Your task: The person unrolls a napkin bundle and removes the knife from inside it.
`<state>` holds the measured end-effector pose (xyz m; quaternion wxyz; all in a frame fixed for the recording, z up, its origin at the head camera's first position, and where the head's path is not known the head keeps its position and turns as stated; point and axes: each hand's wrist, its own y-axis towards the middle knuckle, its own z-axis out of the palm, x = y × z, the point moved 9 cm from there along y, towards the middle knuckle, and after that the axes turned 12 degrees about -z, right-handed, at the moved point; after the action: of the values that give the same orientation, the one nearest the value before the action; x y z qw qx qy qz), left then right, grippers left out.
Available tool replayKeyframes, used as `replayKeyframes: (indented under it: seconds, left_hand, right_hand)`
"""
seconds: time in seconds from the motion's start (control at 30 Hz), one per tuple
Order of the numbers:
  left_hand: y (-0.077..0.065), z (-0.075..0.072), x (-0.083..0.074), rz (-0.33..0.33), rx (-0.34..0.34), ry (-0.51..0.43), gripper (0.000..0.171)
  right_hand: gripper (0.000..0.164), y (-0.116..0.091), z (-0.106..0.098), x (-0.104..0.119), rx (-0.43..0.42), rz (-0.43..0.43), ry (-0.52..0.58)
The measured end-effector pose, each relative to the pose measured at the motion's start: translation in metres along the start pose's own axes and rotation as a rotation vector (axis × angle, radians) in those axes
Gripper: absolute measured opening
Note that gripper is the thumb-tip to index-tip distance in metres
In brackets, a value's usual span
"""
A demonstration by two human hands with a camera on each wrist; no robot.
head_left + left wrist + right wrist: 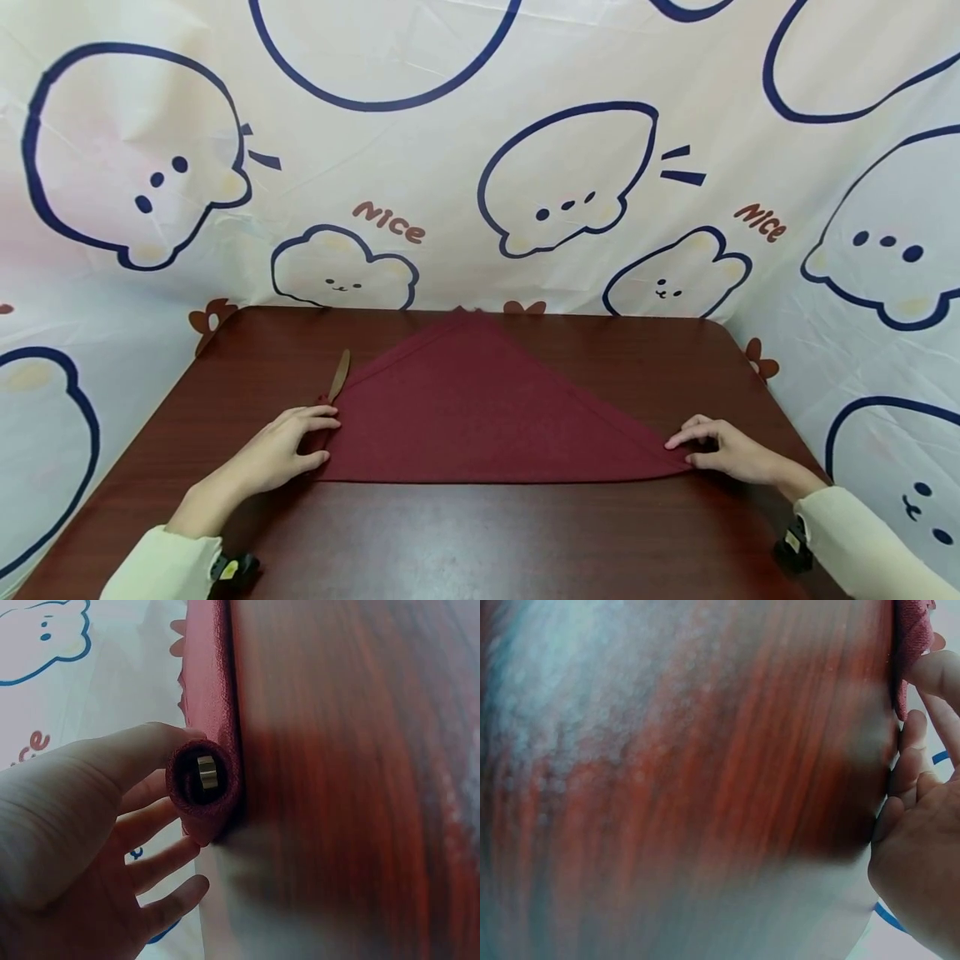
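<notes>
Cream-coloured sleeves, two in number, are entering from the lower corners, and two black wrist devices are sitting just below the cuffs. One glossy brown table is stretching out beneath. Two hands are resting on one dark red cloth: the left hand is holding its rolled left end, thumb and fingers curling narrowly round the tube, while the right hand is pinching its right corner. Between them the cloth is lying on the table as one triangle, its straight side lying nearest and its peak reaching the far edge. One gold-coloured utensil is jutting from the roll's far end; a gold metal end is showing inside its near opening, though whether both are belonging to one piece I cannot tell. Farthest off, one pale backdrop is displaying two brown "Nice" words.
</notes>
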<state>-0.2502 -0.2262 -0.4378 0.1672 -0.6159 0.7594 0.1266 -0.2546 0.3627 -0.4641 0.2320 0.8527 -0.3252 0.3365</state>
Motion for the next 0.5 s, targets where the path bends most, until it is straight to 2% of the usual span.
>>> replayKeyframes:
  seconds: [0.5]
  left_hand:
    - [0.0013, -0.0032, 0.0047, -0.004, 0.020, -0.012, 0.037]
  right_hand:
    - [0.025, 0.0023, 0.0015, 0.0055, 0.021, -0.024, 0.020]
